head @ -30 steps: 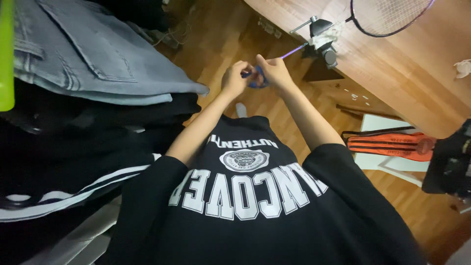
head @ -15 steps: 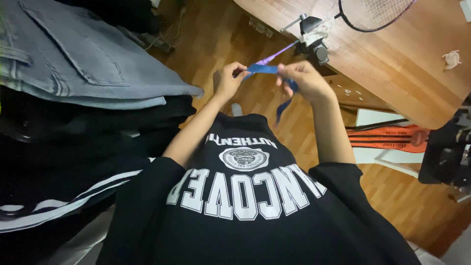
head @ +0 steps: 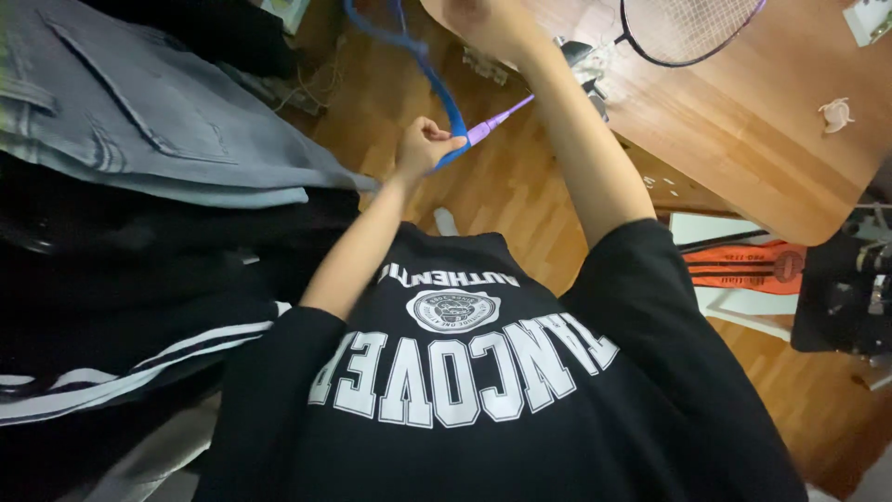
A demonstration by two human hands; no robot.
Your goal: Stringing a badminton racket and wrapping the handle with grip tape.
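My left hand (head: 426, 145) is a closed fist around the lower end of a blue strip (head: 437, 79). The strip arcs up and left from it to the top edge of the view. My right hand (head: 488, 20) is raised high and partly cut off by that edge; it grips the strip's upper part, which leaves the frame beside it. A purple racket handle (head: 499, 121) pokes out just behind my left fist. My black T-shirt with white lettering (head: 465, 372) fills the bottom of the view.
A wooden table (head: 743, 121) at the upper right carries a racket head (head: 688, 28). Folded grey jeans (head: 139, 121) lie on dark clothes with white stripes (head: 111, 372) at the left. An orange bag (head: 743, 265) and dark equipment (head: 850, 293) sit on the wooden floor at the right.
My right hand has risen sharply to the top edge, drawing the blue strip out long. My left hand stays lower, still gripping its end. The hands are now far apart.
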